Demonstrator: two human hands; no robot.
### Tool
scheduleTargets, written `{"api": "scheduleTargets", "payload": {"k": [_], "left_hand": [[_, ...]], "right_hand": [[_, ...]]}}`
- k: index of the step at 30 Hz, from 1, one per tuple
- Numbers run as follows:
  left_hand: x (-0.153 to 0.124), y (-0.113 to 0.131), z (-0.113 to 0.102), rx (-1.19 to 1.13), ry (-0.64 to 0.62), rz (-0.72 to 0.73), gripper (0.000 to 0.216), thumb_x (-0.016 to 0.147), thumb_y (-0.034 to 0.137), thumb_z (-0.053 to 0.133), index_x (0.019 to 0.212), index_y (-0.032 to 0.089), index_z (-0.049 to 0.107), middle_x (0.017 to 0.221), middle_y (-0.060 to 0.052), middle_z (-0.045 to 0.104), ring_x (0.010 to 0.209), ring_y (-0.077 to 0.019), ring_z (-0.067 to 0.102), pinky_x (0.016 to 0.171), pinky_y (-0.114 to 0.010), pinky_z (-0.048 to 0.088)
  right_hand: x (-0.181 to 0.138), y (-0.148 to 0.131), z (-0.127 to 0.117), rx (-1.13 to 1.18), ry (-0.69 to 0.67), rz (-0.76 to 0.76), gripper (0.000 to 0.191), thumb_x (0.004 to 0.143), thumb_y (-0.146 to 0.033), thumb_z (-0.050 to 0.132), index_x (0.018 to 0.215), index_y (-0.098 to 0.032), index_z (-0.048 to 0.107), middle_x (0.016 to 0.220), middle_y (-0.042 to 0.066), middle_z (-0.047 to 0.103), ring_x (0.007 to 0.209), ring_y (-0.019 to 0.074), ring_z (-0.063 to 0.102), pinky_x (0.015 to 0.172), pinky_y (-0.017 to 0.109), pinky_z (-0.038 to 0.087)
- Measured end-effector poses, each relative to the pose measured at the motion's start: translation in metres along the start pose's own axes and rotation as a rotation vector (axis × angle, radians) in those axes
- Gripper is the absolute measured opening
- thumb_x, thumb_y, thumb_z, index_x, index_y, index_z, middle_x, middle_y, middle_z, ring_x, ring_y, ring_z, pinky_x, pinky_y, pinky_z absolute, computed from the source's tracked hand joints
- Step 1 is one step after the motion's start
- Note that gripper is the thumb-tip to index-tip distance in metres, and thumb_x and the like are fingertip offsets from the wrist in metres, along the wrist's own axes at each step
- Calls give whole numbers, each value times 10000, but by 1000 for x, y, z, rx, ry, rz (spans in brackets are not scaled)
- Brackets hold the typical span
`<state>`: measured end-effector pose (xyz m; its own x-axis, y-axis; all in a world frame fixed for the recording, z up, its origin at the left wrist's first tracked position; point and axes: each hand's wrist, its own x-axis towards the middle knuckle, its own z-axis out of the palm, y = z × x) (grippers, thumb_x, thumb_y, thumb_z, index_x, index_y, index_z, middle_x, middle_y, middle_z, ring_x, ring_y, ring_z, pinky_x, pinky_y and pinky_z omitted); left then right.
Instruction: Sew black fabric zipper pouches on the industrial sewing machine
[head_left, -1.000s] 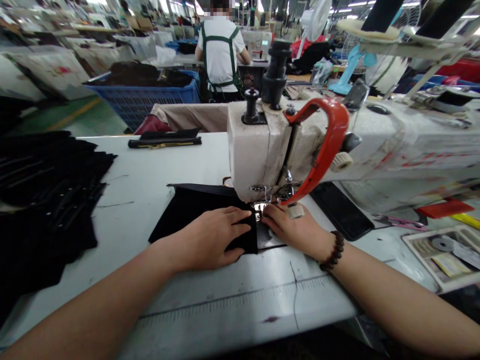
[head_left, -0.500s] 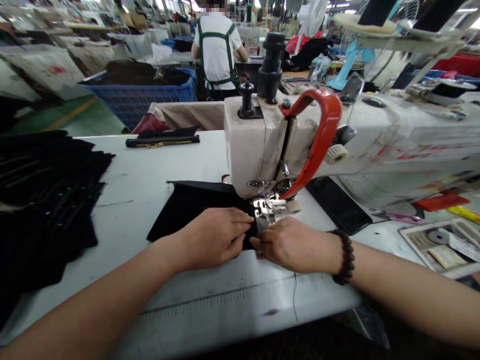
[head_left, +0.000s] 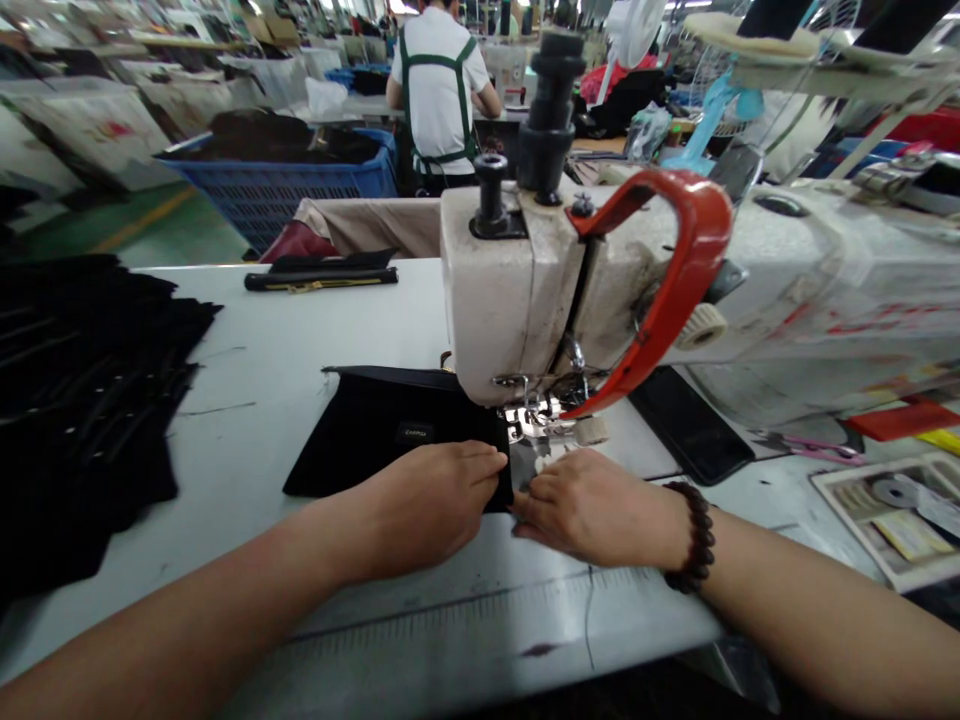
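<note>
Your left hand [head_left: 420, 510] lies palm-down on the black fabric piece [head_left: 375, 415], fingers close together and pointing right; the thumb is hidden, so I can't tell whether you pinch the cloth or only press it. Your right hand [head_left: 600, 505], just apart from the left, has its fingers curled and the tips at the piece's near right corner; whether they clamp it, I can't tell either.

The piece lies flat on the table [head_left: 360, 330], left of the metal presser foot [head_left: 525, 420]. Its right edge runs up to the foot; whether it passes under, I can't make out. A small label [head_left: 415, 433] shows just beyond your left knuckles.

This looks light and soft, likely to bend and crease rather than break, perhaps stiffer along the far edge, where it seems thicker. The matte face should give your fingers decent grip, though the smooth tabletop may let it slide. The best hold is a flat left palm near the right edge, a light right pinch at the near corner, fingertips clear of the foot.

Farther out, the sewing machine [head_left: 491, 290] stands over the far right end of the piece, a phone [head_left: 690, 425] lying to its near right. On the far left lies a zippered black piece [head_left: 322, 278]; at the left edge, a heap of dark cloth [head_left: 82, 400].
</note>
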<state>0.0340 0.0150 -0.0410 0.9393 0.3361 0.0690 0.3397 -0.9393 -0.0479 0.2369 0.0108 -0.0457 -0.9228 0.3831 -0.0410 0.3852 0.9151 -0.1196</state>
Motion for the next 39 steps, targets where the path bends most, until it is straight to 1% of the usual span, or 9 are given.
{"api": "scheduleTargets", "payload": {"k": [5,9,14,17,22,24,28,34,39], "left_hand": [[0,-1,4,16,13,-11,254,807,137,453,949,48,644,1034,-127,644,1004,-216,570,924,-298,418],[1,-2,8,34,46,-11,240,808,133,471,953,33,634,1052,-148,633,1038,-222,555,956,-311,400],[-1,-4,12,11,83,-21,222,816,114,471,966,51,623,1041,-128,639,1016,-207,568,939,-298,428],[0,-5,10,-20,54,-4,228,811,90,456,966,67,622,1034,-108,643,990,-201,578,910,-300,455],[6,-7,2,-34,-42,1,217,811,90,438,907,92,633,985,-96,654,937,-209,592,839,-315,495],[6,-8,-1,-24,-41,11,220,815,85,427,881,97,636,961,-96,658,909,-208,599,814,-316,505],[4,-8,-3,0,43,26,236,825,77,407,870,91,639,936,-91,662,884,-189,600,828,-290,497],[1,-4,10,42,179,18,274,841,78,371,875,59,642,917,-93,667,866,-185,604,818,-278,500],[0,0,13,66,272,8,304,857,81,351,840,76,655,885,-70,679,836,-167,615,797,-259,505]], "right_hand": [[1,-1,0,-34,10,19,229,908,-306,405,907,-124,543,659,17,604,553,137,531,482,286,278],[3,0,-1,-28,-16,61,242,898,-325,424,886,-118,550,671,33,615,568,142,542,496,277,293],[0,2,-4,-8,-39,44,260,890,-332,440,960,-110,556,672,33,621,566,144,545,495,277,298],[-2,2,-6,12,-45,19,247,893,-310,441,997,-121,560,662,21,617,554,135,534,487,271,279],[-4,2,-7,48,-55,11,231,899,-299,430,946,-122,571,650,21,616,552,128,539,480,266,249],[-3,2,-8,53,-74,17,235,899,-306,431,957,-123,567,652,21,620,547,128,537,475,272,236],[-3,3,-11,78,-104,38,259,887,-311,455,1034,-121,551,674,29,640,551,129,542,474,277,221],[-2,4,-16,124,-160,49,243,893,-314,441,987,-128,565,706,45,658,617,141,586,501,268,261],[-2,3,-17,133,-182,48,270,895,-322,437,1034,-122,554,720,60,665,635,150,597,509,261,277]]}}
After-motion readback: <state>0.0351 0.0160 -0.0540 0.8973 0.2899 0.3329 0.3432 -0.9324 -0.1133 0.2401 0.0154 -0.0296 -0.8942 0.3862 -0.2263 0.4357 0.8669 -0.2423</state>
